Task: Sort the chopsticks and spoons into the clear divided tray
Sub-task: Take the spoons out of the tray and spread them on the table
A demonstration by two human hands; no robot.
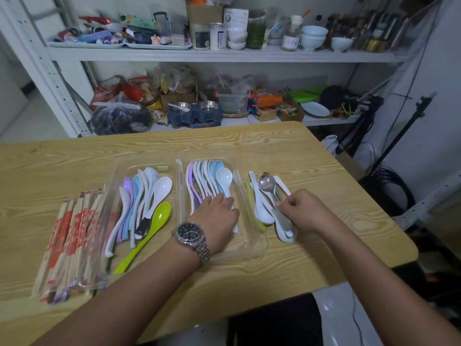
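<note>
A clear divided tray [258, 242] lies mid-table with a row of pastel spoons [204, 176] standing on edge in it. My left hand [217, 216], wearing a watch, lies over their handles and grips a white spoon [224, 177] at the right end of the row. To the right of the tray, a small pile of white spoons [264, 213] lies on the table. My right hand [301, 211] pinches the handle of a metal spoon [266, 183] on top of that pile. Wrapped chopsticks [67, 236] lie far left.
A second clear tray [117, 168] at the left holds the chopsticks and a loose heap of spoons, with a lime green spoon [149, 233] beside them. Cluttered white shelves [224, 54] stand behind the wooden table [299, 146]. Tripods and cables stand at the right.
</note>
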